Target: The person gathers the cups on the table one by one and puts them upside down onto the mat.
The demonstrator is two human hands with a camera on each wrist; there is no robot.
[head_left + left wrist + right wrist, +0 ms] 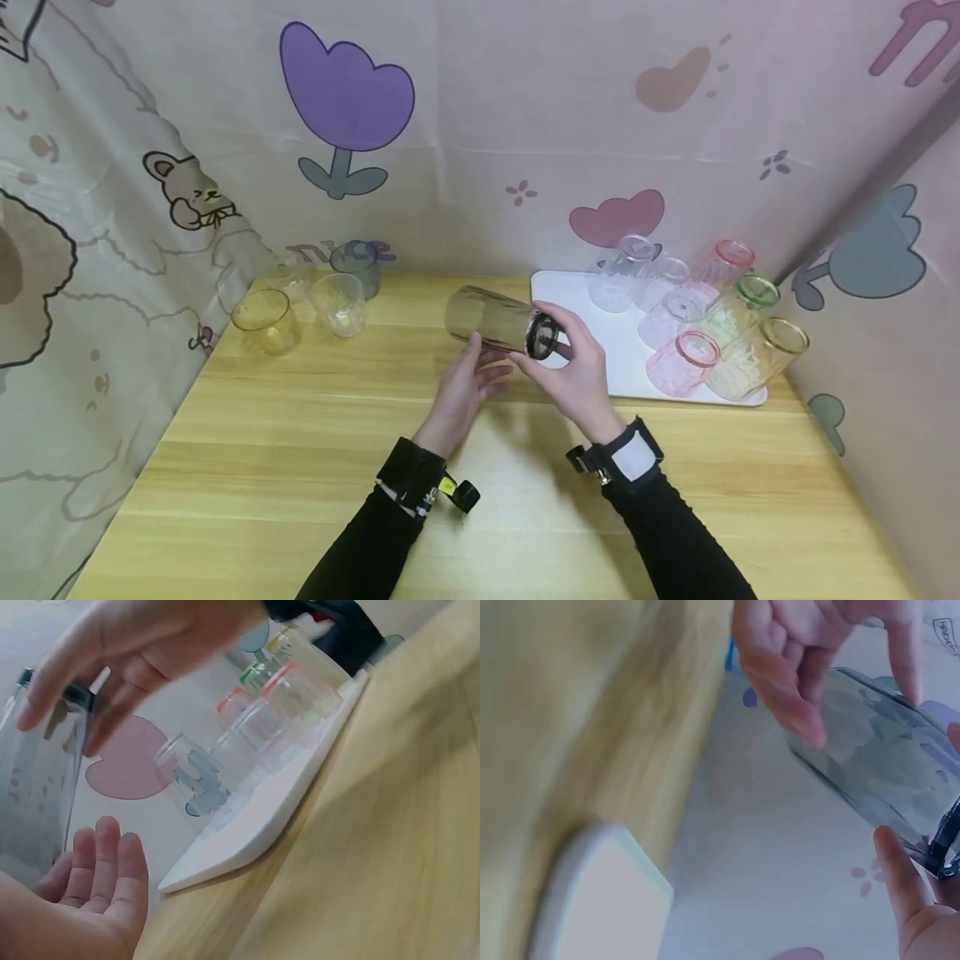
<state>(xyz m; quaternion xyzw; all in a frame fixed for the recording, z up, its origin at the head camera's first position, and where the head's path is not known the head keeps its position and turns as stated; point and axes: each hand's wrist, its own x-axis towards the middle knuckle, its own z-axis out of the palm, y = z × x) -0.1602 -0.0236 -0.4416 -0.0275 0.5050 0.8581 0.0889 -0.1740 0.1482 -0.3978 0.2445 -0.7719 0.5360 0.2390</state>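
A smoky grey glass (497, 321) with a dark rim lies on its side in the air above the wooden table (300, 450). My right hand (546, 343) pinches it at the rim end, thumb below and fingers above. My left hand (486, 360) is under the glass body with its fingers fairly straight and the tips touching the glass. In the left wrist view the left hand (105, 877) is flat and relaxed beside the glass (34, 780), with the right hand (135, 652) above. The right wrist view shows the glass (877, 765) between both hands.
A white tray (600, 350) at the back right carries several upturned cups in clear, pink, green and yellow. At the back left stand a yellow cup (266, 321), a clear cup (339, 304) and a grey-blue cup (356, 267). Patterned cloth walls enclose the table.
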